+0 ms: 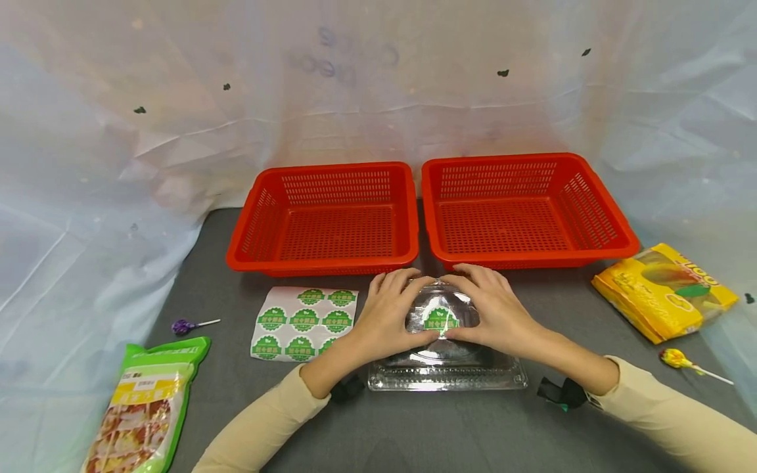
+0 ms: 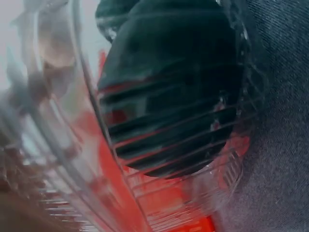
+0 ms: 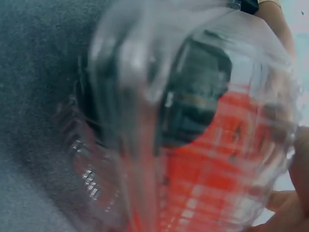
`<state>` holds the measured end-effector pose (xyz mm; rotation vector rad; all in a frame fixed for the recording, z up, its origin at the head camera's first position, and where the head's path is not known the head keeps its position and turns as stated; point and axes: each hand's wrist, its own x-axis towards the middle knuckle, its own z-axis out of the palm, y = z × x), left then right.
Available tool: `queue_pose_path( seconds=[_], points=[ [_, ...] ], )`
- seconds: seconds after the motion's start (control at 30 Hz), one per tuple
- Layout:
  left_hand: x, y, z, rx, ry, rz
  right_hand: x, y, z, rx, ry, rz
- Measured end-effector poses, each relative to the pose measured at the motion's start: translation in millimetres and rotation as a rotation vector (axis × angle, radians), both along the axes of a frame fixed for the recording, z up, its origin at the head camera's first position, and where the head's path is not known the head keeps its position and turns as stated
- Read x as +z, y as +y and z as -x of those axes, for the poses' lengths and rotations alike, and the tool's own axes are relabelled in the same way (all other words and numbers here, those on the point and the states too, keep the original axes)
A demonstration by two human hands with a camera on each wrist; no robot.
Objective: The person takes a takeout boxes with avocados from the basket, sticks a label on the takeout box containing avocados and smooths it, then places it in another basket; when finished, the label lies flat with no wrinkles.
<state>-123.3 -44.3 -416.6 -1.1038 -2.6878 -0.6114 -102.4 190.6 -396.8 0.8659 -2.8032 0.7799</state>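
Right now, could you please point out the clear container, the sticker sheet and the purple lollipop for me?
Clear container [image 1: 447,358]: head view, near side of its lid.
Sticker sheet [image 1: 304,321]: head view, middle of its printed face.
Purple lollipop [image 1: 183,327]: head view, its round head.

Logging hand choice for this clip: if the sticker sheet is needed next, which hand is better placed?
Likely the left hand: the sticker sheet lies on its side of the clear container, close by. The right hand, at the container's right, is farther away.

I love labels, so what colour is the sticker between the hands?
The sticker is green and white, clearest in the head view.
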Motion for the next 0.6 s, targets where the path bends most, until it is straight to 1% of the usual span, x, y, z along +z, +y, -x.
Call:
queue_pose_path(
  seconds=[0.07,0.17,0.23,0.3,0.47,0.6],
  points=[
    [-0.6,0.0,0.3,0.026,-0.028,0.035,-1.9,1,1.1,-0.013,-0.027,-0.025],
    [-0.9,1.4,1.0,0.072,-0.077,0.08,-4.7,3,4.0,-0.038,-0.096,-0.07],
    [-1.1,2.9,2.2,0.099,-0.101,0.098,-6.2,3,6.2,-0.061,-0.143,-0.097],
    [-1.9,4.1,3.9,0.121,-0.112,0.099,-6.7,3,8.7,-0.084,-0.169,-0.119],
    [-3.1,4.8,9.5,0.154,-0.115,0.061,-8.1,1,15.9,-0.126,-0.152,-0.132],
    [-3.8,5.9,13.2,0.162,-0.119,0.034,-12.7,1,19.3,-0.142,-0.136,-0.107]
  ],
)
